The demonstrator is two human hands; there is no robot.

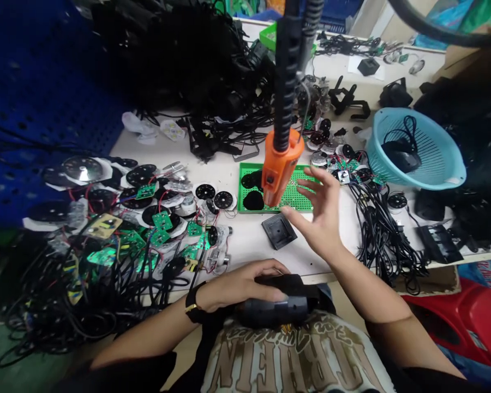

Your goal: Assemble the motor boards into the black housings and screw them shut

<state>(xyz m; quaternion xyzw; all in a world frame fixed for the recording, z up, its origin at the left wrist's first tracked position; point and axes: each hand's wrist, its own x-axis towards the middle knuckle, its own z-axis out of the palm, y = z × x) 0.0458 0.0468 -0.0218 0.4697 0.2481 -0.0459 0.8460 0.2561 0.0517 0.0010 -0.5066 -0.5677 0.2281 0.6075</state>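
Note:
My right hand [317,213] is raised with its fingers spread, holding nothing, just right of an orange hanging electric screwdriver [280,166]. Under the tool lies a green perforated board [298,195] carrying black discs [253,200]. A square black plastic part [279,231] sits on the bench below the board, near my right fingertips. My left hand [245,284] wraps over a black plastic housing [276,308] held low against my lap, at the bench's front edge.
Round black speaker-like discs, green circuit boards [162,220] and tangled black wires cover the bench's left side. More wire bundles [382,229] lie to the right, beside a blue plastic colander [417,147] holding black items. A blue pegboard [36,82] stands at far left.

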